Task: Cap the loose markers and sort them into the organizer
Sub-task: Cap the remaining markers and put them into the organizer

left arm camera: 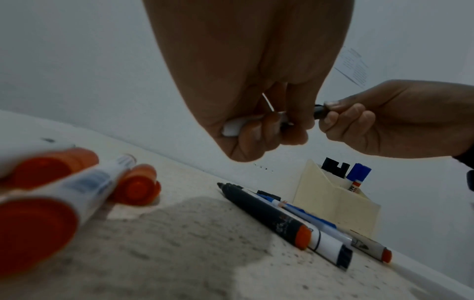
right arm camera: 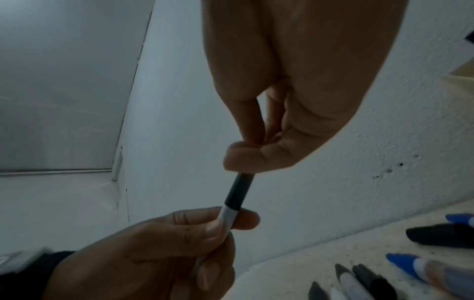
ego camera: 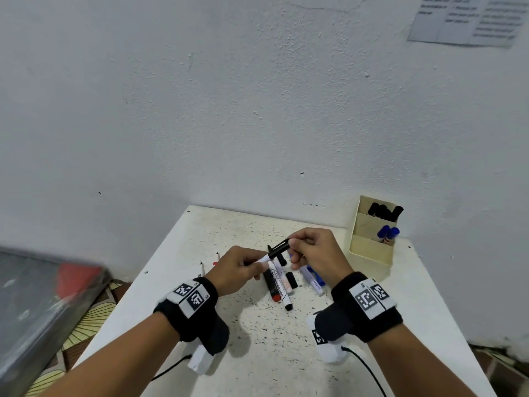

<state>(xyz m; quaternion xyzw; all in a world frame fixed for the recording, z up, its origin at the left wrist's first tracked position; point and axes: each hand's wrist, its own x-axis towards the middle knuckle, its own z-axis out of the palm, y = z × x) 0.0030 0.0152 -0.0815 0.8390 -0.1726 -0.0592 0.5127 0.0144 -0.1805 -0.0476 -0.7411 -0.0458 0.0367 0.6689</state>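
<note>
Head view, left to right: red-ended markers (left arm camera: 77, 194) lying far left on the white table (ego camera: 429, 296); left hand (ego camera: 237, 267) curled round a white marker barrel (right arm camera: 228, 215), held in the air above the loose pile of markers (ego camera: 279, 285). Right hand (ego camera: 315, 253) pinching the black cap (ego camera: 279, 250), cap seated on the barrel's end. Cream organizer (ego camera: 369, 247) at the table's far right corner near the wall, black markers (ego camera: 385, 212) in the back slot, blue markers (ego camera: 388, 233) in the middle slot.
</note>
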